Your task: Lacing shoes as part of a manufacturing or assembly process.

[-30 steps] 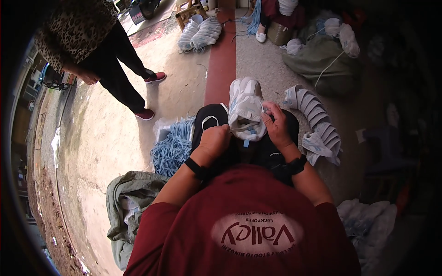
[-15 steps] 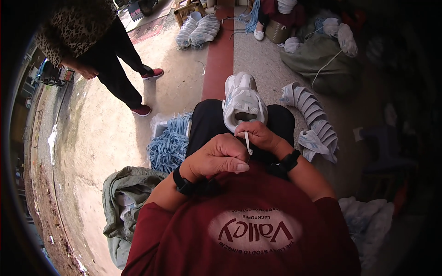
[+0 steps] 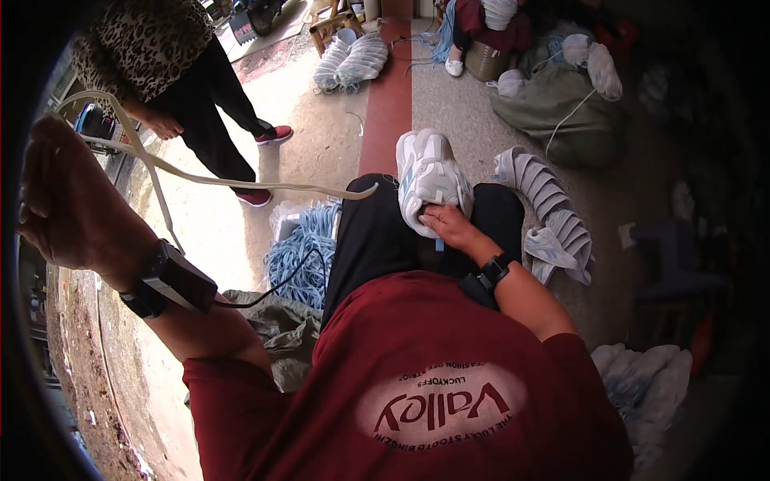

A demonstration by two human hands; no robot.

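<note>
A white sneaker with pale blue trim (image 3: 433,178) rests across my knees, toe pointing away from me. My right hand (image 3: 453,227) is closed on its collar at the heel end, with fingers partly inside the opening. Up at the far left, my left hand (image 3: 76,204) is raised with curled fingers. From it trails a cream-white shoelace (image 3: 241,183), looped near the hand, with one loose end hanging in the air left of the sneaker. A short light blue strip shows below the sneaker's heel.
Light blue laces (image 3: 301,256) lie heaped by my left leg, next to green cloth (image 3: 281,321). Nested white shoe uppers (image 3: 553,196) curve along the floor at right. A person (image 3: 200,96) stands at upper left. Beyond are a green sack (image 3: 553,120) and more bundled uppers (image 3: 353,64).
My left hand has swung from beside the right hand out to the far left and up, drawing the shoelace out with it. My right hand has moved onto the sneaker's collar.
</note>
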